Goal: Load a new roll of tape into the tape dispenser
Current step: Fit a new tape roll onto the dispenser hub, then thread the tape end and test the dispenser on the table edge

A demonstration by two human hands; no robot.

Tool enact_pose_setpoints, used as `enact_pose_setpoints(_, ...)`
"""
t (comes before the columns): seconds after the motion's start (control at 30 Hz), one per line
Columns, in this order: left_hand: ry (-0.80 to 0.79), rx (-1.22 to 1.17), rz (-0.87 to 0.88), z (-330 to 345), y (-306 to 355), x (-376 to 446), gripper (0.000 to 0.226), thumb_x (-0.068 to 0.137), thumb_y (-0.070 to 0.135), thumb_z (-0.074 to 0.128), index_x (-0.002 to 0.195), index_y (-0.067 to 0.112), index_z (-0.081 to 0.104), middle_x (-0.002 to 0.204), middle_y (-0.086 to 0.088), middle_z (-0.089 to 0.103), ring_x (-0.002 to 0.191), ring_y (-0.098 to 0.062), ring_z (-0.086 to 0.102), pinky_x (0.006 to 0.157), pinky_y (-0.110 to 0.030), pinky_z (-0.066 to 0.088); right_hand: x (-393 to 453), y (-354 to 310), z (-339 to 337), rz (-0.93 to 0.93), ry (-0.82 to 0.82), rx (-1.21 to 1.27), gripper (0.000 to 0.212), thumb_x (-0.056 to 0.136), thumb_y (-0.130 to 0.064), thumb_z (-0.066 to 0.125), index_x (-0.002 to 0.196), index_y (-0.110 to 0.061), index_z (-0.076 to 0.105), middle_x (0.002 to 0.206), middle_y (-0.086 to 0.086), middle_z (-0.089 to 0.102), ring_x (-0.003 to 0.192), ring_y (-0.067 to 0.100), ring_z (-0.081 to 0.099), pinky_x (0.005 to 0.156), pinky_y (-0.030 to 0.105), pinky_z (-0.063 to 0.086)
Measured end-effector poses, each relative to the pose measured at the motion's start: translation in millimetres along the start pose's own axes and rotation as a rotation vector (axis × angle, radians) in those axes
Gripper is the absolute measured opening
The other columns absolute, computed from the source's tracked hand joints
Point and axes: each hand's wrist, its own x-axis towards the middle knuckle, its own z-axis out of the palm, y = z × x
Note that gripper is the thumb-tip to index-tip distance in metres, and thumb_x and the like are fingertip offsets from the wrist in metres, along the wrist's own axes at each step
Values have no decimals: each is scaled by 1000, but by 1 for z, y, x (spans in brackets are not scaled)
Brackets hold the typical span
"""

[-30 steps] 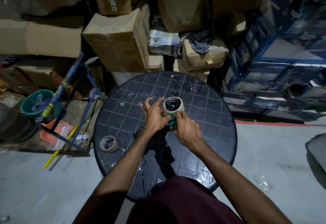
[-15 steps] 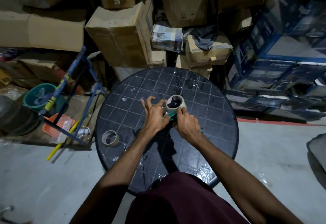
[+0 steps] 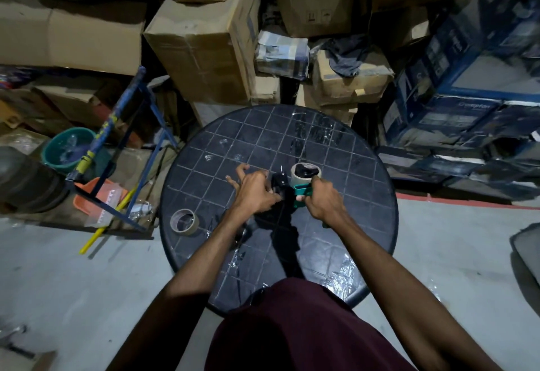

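Note:
A green and black tape dispenser [image 3: 301,191] is held above the middle of the round dark table [image 3: 365,172]. A beige roll of tape [image 3: 305,174] sits on its hub, its hole facing up. My right hand [image 3: 323,201] is closed around the dispenser's green handle. My left hand [image 3: 254,191] pinches at the dispenser's black front end [image 3: 279,182], thumb and forefinger together, the other fingers spread. Whether a tape end lies between those fingers is hidden. A second, thinner tape roll [image 3: 184,221] lies flat near the table's left edge.
Cardboard boxes [image 3: 204,49] are stacked behind the table, blue printed cartons [image 3: 467,78] at the right. A blue metal stand [image 3: 122,148], a green bucket [image 3: 65,148] and an orange tray [image 3: 99,198] stand on the floor at the left. Clear tape scraps [image 3: 340,274] stick to the table.
The dispenser with its roll has shifted right as my hands spread apart. My left hand moved off the roll onto the dispenser's black front end. The camera tilted slightly.

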Motion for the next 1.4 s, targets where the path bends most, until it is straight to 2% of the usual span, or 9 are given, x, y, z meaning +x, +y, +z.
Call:
enact_pose_setpoints(0.13, -110, 73, -18, -9, 0, 1, 33, 65, 44, 83, 59, 17, 66, 122, -3, 67, 141, -31, 15, 111, -78, 0, 3, 5, 3, 59, -64, 129, 51, 88, -38, 74, 124, -6, 56, 119, 14, 63, 97, 30, 61, 77, 31, 46)
enact_pose_setpoints(0.23, -170, 110, -13, -18, 1, 6, 34, 65, 44, 86, 65, 12, 73, 123, -5, 66, 141, -32, 16, 110, -78, -3, 4, 7, 8, 64, -99, 213, 54, 87, -38, 76, 126, -6, 57, 118, 12, 66, 95, 27, 62, 80, 32, 50)
enact_pose_setpoints(0.43, -227, 203, 47, -38, 7, 15, 33, 67, 40, 87, 68, 10, 73, 124, -9, 65, 140, -32, 19, 108, -79, -5, 5, 13, 16, 88, -174, 462, 44, 91, -33, 72, 127, -12, 60, 105, 10, 71, 67, 13, 60, 55, 23, 46)
enact_pose_setpoints(0.6, -221, 276, 104, -52, 8, 28, 23, 73, 36, 82, 68, 17, 70, 130, -8, 63, 142, -32, 15, 110, -78, -7, -3, 14, 14, 144, -251, 639, 38, 94, -30, 68, 128, -19, 56, 101, 7, 68, 63, 17, 58, 48, 27, 49)
enact_pose_setpoints(0.7, -249, 316, 160, -60, 13, 36, 26, 74, 36, 80, 69, 13, 68, 132, -9, 62, 145, -33, 12, 108, -79, -11, -5, 13, 14, 141, -274, 669, 36, 95, -28, 67, 129, -19, 56, 101, 7, 68, 65, 18, 60, 49, 28, 51)
enact_pose_setpoints(0.97, -264, 369, 228, -76, 32, 42, 28, 76, 36, 81, 75, 10, 71, 106, -12, 62, 135, -31, 24, 110, -78, -5, -10, 13, 23, 174, -249, 726, 33, 96, -30, 66, 124, -17, 57, 101, 15, 68, 61, 21, 60, 46, 26, 49)
enact_pose_setpoints(1.13, -279, 407, 197, -77, 27, 47, 27, 76, 38, 82, 73, 16, 66, 110, -15, 58, 135, -32, 25, 111, -78, -5, -8, 14, 28, 166, -288, 812, 13, 98, -24, 64, 110, -24, 62, 105, 20, 66, 63, 29, 63, 46, 29, 51)
enact_pose_setpoints(1.27, -232, 353, 202, -70, 19, 54, 23, 81, 35, 78, 85, 13, 71, 110, -15, 60, 133, -31, 27, 113, -76, -3, -4, 15, 35, 211, -296, 885, 6, 102, -23, 56, 102, -24, 62, 95, 20, 63, 60, 28, 60, 44, 30, 50)
enact_pose_setpoints(1.4, -125, 241, 197, -58, 10, 52, 28, 85, 32, 73, 111, 20, 72, 118, -11, 63, 135, -31, 31, 118, -66, 12, 4, 17, 46, 279, -217, 904, 19, 102, -25, 57, 90, -36, 66, 95, 16, 68, 66, 26, 62, 59, 35, 51)
